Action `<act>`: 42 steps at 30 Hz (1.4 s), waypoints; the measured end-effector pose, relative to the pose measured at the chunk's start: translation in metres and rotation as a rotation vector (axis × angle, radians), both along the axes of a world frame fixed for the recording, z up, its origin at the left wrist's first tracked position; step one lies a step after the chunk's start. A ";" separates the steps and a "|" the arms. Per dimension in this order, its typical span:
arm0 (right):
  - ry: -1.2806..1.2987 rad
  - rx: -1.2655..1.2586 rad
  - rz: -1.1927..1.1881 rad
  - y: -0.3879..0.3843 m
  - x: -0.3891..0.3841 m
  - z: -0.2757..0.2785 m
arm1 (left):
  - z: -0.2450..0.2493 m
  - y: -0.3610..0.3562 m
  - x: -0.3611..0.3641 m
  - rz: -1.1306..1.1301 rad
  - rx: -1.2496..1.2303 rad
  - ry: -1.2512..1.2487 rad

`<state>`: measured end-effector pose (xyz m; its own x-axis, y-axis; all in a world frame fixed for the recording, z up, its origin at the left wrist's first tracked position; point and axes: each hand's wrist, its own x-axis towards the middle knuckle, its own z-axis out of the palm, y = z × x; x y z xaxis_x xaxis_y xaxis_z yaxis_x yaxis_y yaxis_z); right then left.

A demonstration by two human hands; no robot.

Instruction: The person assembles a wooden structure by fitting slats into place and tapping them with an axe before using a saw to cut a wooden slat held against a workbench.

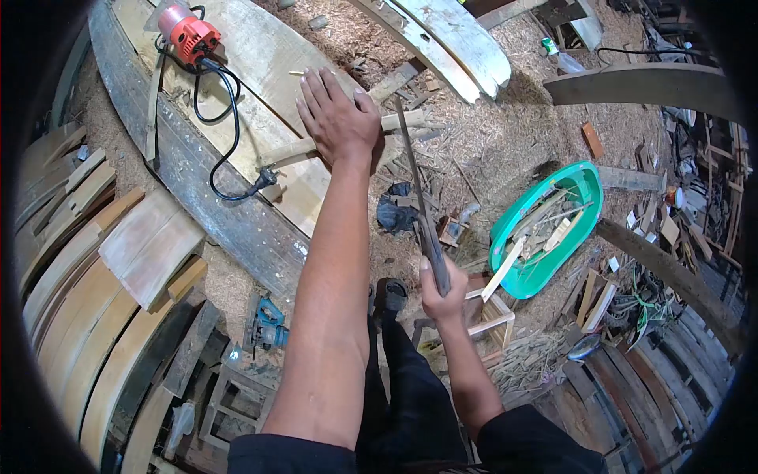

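Observation:
My left hand lies flat with its fingers stretched out, pressing on a pale, rough stick across the wide wooden plank. The stick's splintered end sticks out past the plank's edge, to the right of my hand. My right hand is closed around the dark wooden handle of a machete. Its long, narrow blade points up and away, seen almost edge-on, with the tip close to the right of the stick.
A red power tool with a black cord rests on the planks. A green tub of wood scraps stands to the right, near a small wooden frame. Below lies a blue power tool. Curved boards are stacked left; shavings cover the ground.

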<state>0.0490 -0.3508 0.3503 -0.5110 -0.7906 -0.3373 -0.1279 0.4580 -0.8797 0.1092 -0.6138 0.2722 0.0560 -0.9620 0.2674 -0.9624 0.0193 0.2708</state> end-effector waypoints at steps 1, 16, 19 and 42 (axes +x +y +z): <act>-0.011 0.019 -0.014 0.000 0.001 0.005 | 0.000 0.002 0.001 -0.004 0.003 -0.007; 0.015 -0.046 -0.002 0.013 0.004 -0.006 | 0.000 0.001 0.001 -0.007 -0.026 0.023; 0.038 -0.099 0.024 -0.045 -0.009 -0.015 | -0.001 0.002 0.001 -0.012 -0.026 0.040; 0.037 -0.052 -0.008 0.012 0.005 0.001 | -0.004 -0.003 0.003 -0.012 -0.049 0.037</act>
<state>0.0543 -0.3385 0.3518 -0.5285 -0.8026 -0.2766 -0.1571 0.4127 -0.8972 0.1120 -0.6170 0.2677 0.0553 -0.9486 0.3117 -0.9514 0.0447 0.3048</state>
